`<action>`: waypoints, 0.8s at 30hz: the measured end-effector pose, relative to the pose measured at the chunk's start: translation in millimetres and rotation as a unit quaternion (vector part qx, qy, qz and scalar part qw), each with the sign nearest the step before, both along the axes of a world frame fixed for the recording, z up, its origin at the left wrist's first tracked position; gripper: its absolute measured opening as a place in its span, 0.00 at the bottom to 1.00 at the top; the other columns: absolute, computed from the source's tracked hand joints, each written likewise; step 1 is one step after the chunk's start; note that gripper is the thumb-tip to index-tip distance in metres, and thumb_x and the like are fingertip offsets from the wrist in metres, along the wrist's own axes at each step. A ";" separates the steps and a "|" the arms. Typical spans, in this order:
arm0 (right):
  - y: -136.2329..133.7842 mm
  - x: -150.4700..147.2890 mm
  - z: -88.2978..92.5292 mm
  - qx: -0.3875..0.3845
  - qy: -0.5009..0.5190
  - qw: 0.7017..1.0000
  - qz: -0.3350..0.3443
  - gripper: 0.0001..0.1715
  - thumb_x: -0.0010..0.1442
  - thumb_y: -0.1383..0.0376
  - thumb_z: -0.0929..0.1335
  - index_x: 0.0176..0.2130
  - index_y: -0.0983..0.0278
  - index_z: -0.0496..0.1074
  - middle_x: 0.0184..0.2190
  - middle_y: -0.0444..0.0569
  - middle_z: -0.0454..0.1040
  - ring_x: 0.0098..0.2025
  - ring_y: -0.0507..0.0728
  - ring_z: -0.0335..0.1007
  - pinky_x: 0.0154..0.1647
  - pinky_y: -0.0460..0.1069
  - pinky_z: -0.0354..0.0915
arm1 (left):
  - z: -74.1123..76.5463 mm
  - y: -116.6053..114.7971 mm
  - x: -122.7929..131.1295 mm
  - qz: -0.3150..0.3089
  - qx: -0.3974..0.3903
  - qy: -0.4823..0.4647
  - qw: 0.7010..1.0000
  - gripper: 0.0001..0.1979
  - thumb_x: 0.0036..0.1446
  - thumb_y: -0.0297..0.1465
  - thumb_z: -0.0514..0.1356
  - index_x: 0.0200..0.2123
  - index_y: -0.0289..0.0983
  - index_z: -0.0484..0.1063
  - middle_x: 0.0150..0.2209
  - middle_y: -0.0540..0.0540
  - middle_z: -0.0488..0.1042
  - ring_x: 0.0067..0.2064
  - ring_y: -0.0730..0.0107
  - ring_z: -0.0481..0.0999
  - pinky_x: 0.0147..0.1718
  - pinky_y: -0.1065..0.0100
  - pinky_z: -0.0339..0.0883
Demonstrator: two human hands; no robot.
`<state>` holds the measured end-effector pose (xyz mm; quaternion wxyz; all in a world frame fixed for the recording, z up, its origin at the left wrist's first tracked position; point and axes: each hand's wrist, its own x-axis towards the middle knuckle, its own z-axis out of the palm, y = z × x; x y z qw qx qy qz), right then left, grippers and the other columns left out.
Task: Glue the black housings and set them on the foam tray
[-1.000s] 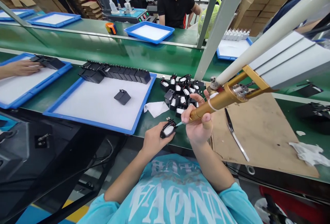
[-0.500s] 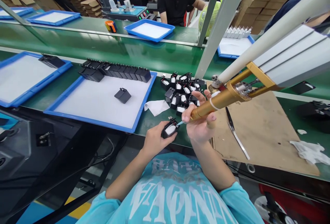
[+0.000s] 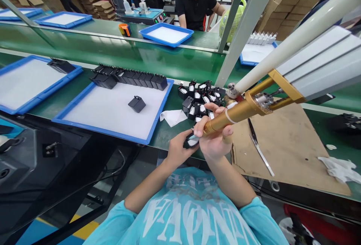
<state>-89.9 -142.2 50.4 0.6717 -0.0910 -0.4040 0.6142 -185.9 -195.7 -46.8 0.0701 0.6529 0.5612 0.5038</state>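
Note:
My left hand (image 3: 179, 149) is closed around a small black plug-adapter housing (image 3: 193, 140) with a white part inside, held at the table's front edge. In my right hand (image 3: 216, 143) is a gold glue dispensing gun (image 3: 238, 116), its pale nozzle pointing down-left into the housing. My right fingers partly cover the housing and the nozzle tip. Just beyond my hands lies a pile of similar open black housings (image 3: 194, 95) with wires and white parts. A white cloth (image 3: 173, 117) lies left of the pile.
A blue-rimmed tray (image 3: 105, 133) to the left carries a row of black adapters (image 3: 143, 79) and one single adapter (image 3: 137, 104). Tweezers (image 3: 261, 151) lie on a cardboard sheet (image 3: 284, 139) at right. A metal post (image 3: 245, 26) rises behind the pile. A co-worker (image 3: 194, 4) sits across the line.
The nozzle and my right hand have shifted slightly left and down, closer over the housing. My left hand has moved a little right, and the housing is now more covered.

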 end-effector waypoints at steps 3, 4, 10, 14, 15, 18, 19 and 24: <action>-1.0 0.8 -1.3 0.006 0.007 1.000 0.003 0.17 0.57 0.49 0.66 0.42 0.56 0.69 0.45 0.45 0.70 0.18 0.45 0.66 0.16 0.47 0.63 | -2.7 -0.6 -0.2 0.004 0.001 -0.002 1.000 0.18 0.55 0.36 0.64 0.48 0.36 0.71 0.40 0.43 0.80 0.38 0.63 0.81 0.37 0.67 0.75; -1.3 0.9 -1.4 0.005 0.010 1.000 0.003 0.19 0.57 0.49 0.66 0.44 0.56 0.68 0.46 0.46 0.70 0.18 0.46 0.66 0.15 0.47 0.63 | -2.9 -1.3 -0.3 0.005 -0.007 -0.002 1.000 0.19 0.55 0.37 0.64 0.48 0.37 0.71 0.39 0.43 0.80 0.38 0.63 0.81 0.37 0.67 0.75; -0.9 -0.2 0.4 -0.006 0.001 1.000 -0.021 0.25 0.56 0.44 0.63 0.49 0.53 0.66 0.51 0.48 0.71 0.18 0.48 0.66 0.15 0.48 0.63 | -7.2 -4.9 -10.7 -0.023 -0.046 0.020 0.998 0.21 0.55 0.37 0.64 0.51 0.37 0.70 0.43 0.43 0.80 0.42 0.62 0.81 0.41 0.65 0.74; 3.3 5.0 -0.8 -0.014 -0.015 0.999 -0.042 0.25 0.56 0.43 0.63 0.46 0.54 0.66 0.51 0.49 0.71 0.18 0.48 0.66 0.15 0.48 0.61 | -12.2 -5.2 -31.4 -0.041 -0.103 0.063 0.992 0.21 0.56 0.37 0.63 0.52 0.38 0.69 0.46 0.42 0.79 0.45 0.60 0.79 0.44 0.62 0.73; 4.5 7.5 -1.9 -0.012 -0.013 0.999 -0.045 0.24 0.56 0.44 0.63 0.46 0.54 0.67 0.51 0.49 0.71 0.18 0.48 0.66 0.14 0.48 0.61 | -11.4 -4.6 -36.4 -0.052 -0.112 0.067 0.990 0.21 0.56 0.38 0.63 0.52 0.38 0.69 0.47 0.42 0.78 0.48 0.59 0.78 0.47 0.60 0.72; 7.8 16.7 -6.3 -0.003 -0.005 0.999 -0.054 0.21 0.57 0.46 0.63 0.45 0.54 0.67 0.49 0.47 0.71 0.19 0.49 0.68 0.15 0.49 0.63 | -2.4 -0.3 -45.5 -0.090 -0.130 0.027 0.987 0.22 0.62 0.41 0.57 0.55 0.37 0.68 0.54 0.40 0.74 0.57 0.57 0.72 0.56 0.56 0.66; 8.6 19.8 -7.9 -0.001 -0.003 0.998 -0.059 0.20 0.57 0.47 0.63 0.45 0.54 0.67 0.49 0.46 0.71 0.19 0.49 0.68 0.15 0.49 0.63 | 1.7 1.8 -46.0 -0.098 -0.144 0.001 0.985 0.21 0.65 0.40 0.52 0.56 0.37 0.68 0.55 0.41 0.73 0.59 0.58 0.70 0.57 0.56 0.65; 10.0 31.4 -12.8 -0.017 -0.031 0.995 -0.093 0.21 0.58 0.46 0.62 0.44 0.55 0.68 0.49 0.48 0.71 0.18 0.49 0.67 0.14 0.49 0.64 | 15.1 6.7 -38.6 -0.127 -0.176 -0.006 0.976 0.17 0.68 0.35 0.49 0.55 0.39 0.70 0.51 0.45 0.77 0.53 0.64 0.76 0.52 0.62 0.70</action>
